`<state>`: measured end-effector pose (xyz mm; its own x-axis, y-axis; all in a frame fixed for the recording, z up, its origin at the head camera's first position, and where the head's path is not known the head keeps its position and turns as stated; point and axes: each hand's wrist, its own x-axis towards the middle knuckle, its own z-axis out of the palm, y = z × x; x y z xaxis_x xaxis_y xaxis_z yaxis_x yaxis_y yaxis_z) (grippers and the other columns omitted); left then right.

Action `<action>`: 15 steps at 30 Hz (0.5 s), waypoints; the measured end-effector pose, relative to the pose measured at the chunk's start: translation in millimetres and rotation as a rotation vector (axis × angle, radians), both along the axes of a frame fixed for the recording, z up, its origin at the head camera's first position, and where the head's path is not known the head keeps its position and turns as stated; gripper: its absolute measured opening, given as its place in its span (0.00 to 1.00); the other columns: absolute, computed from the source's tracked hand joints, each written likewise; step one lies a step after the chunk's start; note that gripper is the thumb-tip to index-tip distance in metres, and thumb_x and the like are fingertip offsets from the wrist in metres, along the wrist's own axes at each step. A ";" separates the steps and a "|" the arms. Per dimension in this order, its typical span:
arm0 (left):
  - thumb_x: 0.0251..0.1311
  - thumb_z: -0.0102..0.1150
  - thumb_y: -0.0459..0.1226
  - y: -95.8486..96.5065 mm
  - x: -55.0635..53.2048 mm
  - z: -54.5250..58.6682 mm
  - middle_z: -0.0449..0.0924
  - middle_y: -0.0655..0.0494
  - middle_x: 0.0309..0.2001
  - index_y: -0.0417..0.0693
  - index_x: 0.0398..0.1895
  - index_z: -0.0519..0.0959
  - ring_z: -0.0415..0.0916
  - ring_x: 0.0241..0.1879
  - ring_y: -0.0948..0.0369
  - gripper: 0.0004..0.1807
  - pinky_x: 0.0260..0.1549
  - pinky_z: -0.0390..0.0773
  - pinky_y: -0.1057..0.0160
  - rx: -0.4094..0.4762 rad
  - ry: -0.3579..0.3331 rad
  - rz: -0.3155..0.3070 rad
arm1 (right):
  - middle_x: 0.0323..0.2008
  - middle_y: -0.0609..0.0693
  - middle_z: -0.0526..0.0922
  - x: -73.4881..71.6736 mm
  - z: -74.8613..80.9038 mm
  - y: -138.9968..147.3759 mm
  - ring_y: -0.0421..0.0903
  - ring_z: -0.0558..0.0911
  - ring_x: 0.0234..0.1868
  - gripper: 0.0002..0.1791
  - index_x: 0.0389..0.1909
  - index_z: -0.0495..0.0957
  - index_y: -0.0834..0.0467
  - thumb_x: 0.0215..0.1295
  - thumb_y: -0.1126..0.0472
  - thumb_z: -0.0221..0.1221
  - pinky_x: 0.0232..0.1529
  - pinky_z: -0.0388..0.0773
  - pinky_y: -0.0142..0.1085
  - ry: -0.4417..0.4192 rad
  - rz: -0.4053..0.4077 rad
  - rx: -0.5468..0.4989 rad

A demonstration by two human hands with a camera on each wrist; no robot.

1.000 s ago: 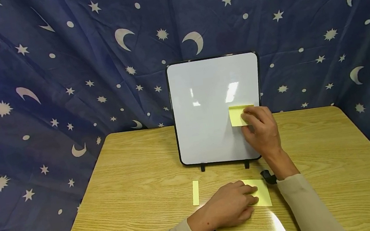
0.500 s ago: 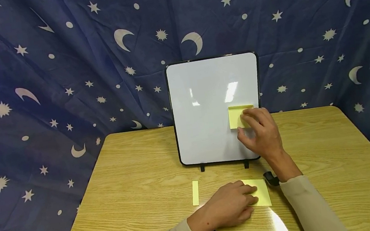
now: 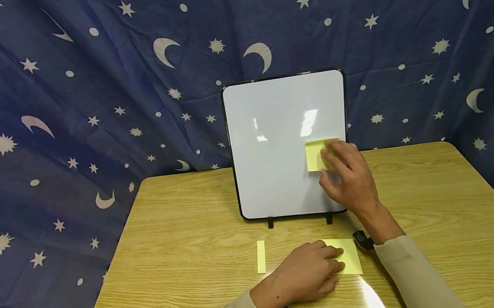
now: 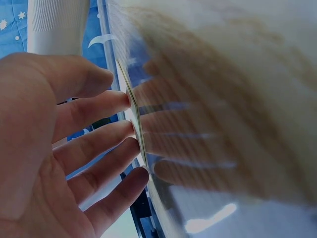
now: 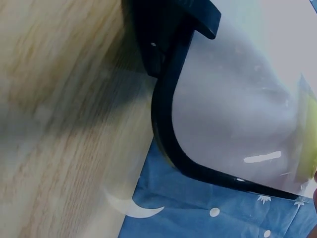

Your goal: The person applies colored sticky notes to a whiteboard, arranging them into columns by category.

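A yellow sticky note [image 3: 315,159] hangs on the lower right of the white board [image 3: 273,171], a darker band along its top edge. My right hand [image 3: 352,176] touches its right part with extended fingertips, the thumb spread apart below. Only a sliver of those fingers [image 5: 315,198] enters the right wrist view, beside the note's blurred yellow edge [image 5: 308,141]. On the table, the fingertips of my left hand [image 3: 307,272] rest on a larger yellow paper square [image 3: 350,257]. The left wrist view shows this hand [image 4: 59,144] from the palm side, fingers fairly straight.
A narrow pale-yellow strip [image 3: 261,257] lies on the wooden table [image 3: 184,245] left of the square. The board stands upright on small black feet [image 3: 270,222]. Behind the table hangs a blue cloth [image 3: 125,86] with moons and stars.
My right thumb has moved away from the note's lower edge, and the fingers have straightened against it. The note hangs flatter on the board. My left hand has stayed put.
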<state>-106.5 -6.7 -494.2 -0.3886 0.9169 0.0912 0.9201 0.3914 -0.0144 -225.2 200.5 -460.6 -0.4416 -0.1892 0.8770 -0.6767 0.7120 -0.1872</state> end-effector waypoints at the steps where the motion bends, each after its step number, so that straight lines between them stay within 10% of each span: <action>1: 0.76 0.57 0.47 0.2 0.1 0.0 0.79 0.62 0.68 0.64 0.59 0.88 0.78 0.61 0.64 0.16 0.59 0.77 0.67 0.000 0.001 0.001 | 0.63 0.66 0.81 0.4 -0.3 0.5 0.68 0.77 0.65 0.24 0.58 0.84 0.69 0.63 0.61 0.61 0.69 0.69 0.59 -0.003 -0.004 0.006; 15: 0.76 0.58 0.46 0.5 0.9 -0.2 0.79 0.62 0.68 0.64 0.59 0.88 0.78 0.61 0.63 0.15 0.57 0.79 0.66 0.012 -0.023 0.006 | 0.72 0.64 0.75 3.3 -5.3 8.7 0.67 0.71 0.73 0.29 0.66 0.80 0.66 0.64 0.62 0.60 0.73 0.67 0.58 -0.037 -0.049 0.039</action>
